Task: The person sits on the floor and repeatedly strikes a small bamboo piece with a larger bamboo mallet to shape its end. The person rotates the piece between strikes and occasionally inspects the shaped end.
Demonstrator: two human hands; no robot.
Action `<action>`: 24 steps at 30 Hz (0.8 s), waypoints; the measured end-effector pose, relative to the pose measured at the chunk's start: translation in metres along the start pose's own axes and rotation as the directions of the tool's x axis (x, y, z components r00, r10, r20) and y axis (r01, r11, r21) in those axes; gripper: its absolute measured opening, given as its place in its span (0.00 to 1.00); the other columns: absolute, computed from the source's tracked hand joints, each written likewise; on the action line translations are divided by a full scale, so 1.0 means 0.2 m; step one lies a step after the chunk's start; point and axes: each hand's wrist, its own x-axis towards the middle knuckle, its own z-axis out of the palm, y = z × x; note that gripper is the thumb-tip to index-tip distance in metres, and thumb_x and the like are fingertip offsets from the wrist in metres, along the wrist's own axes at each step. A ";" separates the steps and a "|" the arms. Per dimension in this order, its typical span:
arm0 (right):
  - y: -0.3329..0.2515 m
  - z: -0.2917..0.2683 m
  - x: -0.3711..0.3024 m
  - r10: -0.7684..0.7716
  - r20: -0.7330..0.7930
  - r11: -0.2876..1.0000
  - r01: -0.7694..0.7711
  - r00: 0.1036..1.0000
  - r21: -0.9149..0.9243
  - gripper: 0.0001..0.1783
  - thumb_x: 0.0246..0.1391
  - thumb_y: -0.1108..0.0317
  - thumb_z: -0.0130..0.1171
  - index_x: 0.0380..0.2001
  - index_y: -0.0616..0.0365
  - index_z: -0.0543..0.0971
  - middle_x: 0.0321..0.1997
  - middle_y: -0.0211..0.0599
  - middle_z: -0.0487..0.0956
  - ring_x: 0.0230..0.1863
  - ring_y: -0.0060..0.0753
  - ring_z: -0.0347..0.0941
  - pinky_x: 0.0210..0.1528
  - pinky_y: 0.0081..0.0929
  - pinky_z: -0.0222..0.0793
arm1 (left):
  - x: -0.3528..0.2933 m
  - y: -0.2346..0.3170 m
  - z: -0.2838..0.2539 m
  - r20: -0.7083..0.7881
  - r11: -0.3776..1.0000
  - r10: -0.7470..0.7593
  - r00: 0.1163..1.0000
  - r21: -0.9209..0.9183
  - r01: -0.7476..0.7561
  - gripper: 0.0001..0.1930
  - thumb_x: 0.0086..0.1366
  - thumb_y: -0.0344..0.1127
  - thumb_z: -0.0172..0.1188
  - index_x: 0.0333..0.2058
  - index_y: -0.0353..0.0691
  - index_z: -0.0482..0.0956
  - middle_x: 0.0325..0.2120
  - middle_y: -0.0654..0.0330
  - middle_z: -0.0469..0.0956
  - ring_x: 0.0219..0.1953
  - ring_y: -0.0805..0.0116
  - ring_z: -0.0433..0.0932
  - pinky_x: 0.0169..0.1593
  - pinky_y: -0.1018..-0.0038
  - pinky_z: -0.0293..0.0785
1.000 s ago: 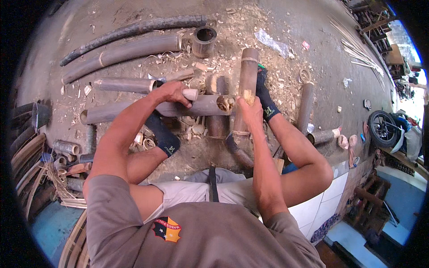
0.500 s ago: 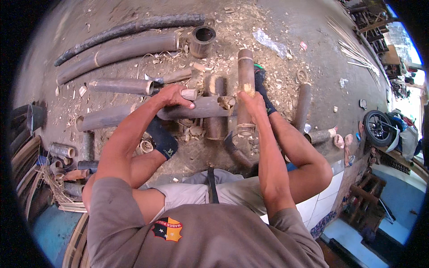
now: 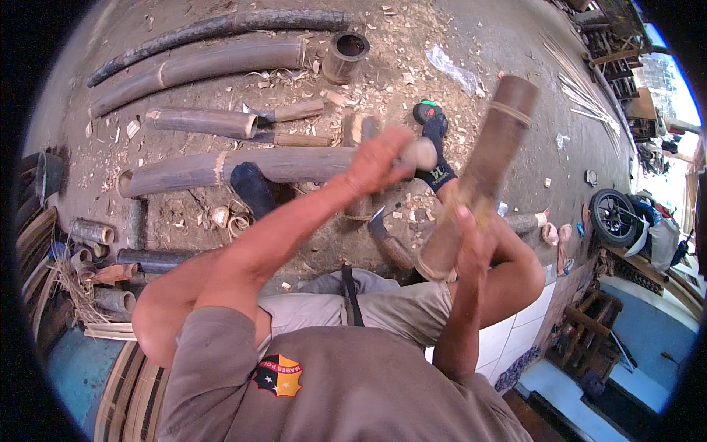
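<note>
My right hand [image 3: 471, 239] is wrapped round a thick bamboo section [image 3: 504, 121] with a frayed pale patch at its middle; it tilts over my right knee, its upper end leaning right. My left hand [image 3: 379, 162] is closed on a short piece of wood [image 3: 418, 156] with a round pale end, smeared by motion. That hand is above the right end of a long bamboo pole [image 3: 280, 165], hiding that end. The pole lies across the ground under my left foot, beside a short bamboo block [image 3: 361, 132] set crosswise.
A curved-blade tool [image 3: 390, 239] lies between my legs. Near the far bamboo tube [image 3: 202, 121] are two wooden-handled blades, one being a knife [image 3: 291, 112]. Beyond lie long poles [image 3: 199, 70] and an upright bamboo cup [image 3: 345, 57]. Wood chips cover the floor; a wheel [image 3: 615, 219] stands right.
My left hand has moved right with the wood piece. My right hand has swung the bamboo section from upright to a rightward tilt, farther right and nearer the camera.
</note>
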 end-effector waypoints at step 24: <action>0.12 -0.06 -0.14 0.082 0.001 0.990 -0.082 0.997 -0.115 0.40 0.54 0.52 0.74 0.62 0.64 0.72 0.52 0.45 0.84 0.53 0.39 0.80 0.60 0.37 0.74 | 0.83 -0.67 -0.40 -0.503 0.843 -0.508 0.699 -0.455 0.285 0.24 0.61 0.50 0.79 0.43 0.38 0.81 0.37 0.64 0.82 0.40 0.70 0.78 0.48 0.70 0.76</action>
